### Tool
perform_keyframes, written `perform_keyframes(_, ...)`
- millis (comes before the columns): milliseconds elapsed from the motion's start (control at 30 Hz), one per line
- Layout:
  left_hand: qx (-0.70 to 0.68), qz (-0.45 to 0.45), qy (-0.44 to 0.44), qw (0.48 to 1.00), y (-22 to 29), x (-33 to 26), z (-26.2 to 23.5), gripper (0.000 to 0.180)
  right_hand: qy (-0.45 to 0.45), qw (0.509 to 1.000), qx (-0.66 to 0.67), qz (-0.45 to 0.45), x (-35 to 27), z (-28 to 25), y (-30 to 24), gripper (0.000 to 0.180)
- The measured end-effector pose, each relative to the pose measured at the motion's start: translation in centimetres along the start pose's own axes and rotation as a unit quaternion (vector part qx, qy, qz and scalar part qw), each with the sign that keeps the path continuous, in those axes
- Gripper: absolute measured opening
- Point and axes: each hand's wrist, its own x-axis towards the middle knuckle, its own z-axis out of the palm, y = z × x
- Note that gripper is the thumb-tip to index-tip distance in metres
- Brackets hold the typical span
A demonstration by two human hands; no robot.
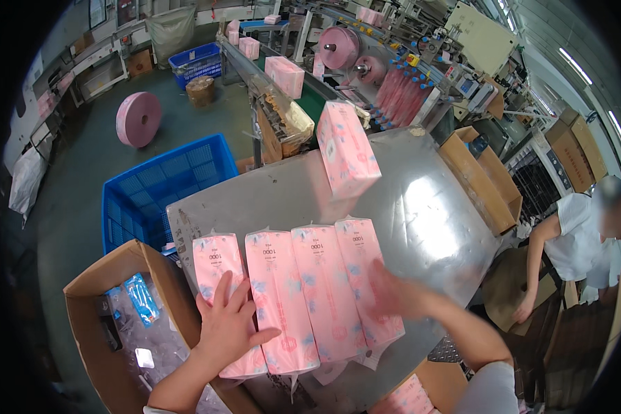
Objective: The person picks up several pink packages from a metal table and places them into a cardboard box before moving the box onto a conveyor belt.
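Note:
Several long pink plastic-wrapped packs point(310, 290) lie side by side on a shiny steel table point(428, 214). My left hand point(229, 324) rests flat, fingers spread, on the leftmost pack point(217, 259). My right hand point(393, 295) is blurred and lies on the near end of the rightmost pack point(362, 255). Another pink pack point(347, 148) is tilted at the table's far edge, at the end of the conveyor point(303, 93).
An open cardboard box point(100, 283) with plastic liner stands at my left; a blue crate point(152, 183) behind it. More boxes point(479, 176) flank the table's right. A person in white point(579, 238) bends at far right. A pink roll point(138, 119) lies on the floor.

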Motion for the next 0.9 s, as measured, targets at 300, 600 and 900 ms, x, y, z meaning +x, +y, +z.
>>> perform_keyframes(300,-0.626,-0.306,-0.047,0.715,-4.6,-1.0,2.8,0.051,0.326,0.917,-0.015,0.231,21.7,-11.2,5.6,0.099)
perform_keyframes(600,-0.616,-0.354,-0.228,0.666,-7.2,0.5,2.1,0.051,0.153,0.977,0.042,0.143,5.1,-5.4,10.3,0.099)
perform_keyframes(900,-0.682,-0.350,-0.247,0.593,-4.9,4.4,4.3,0.058,0.031,0.766,0.584,0.267,-6.6,3.9,10.8,0.068)
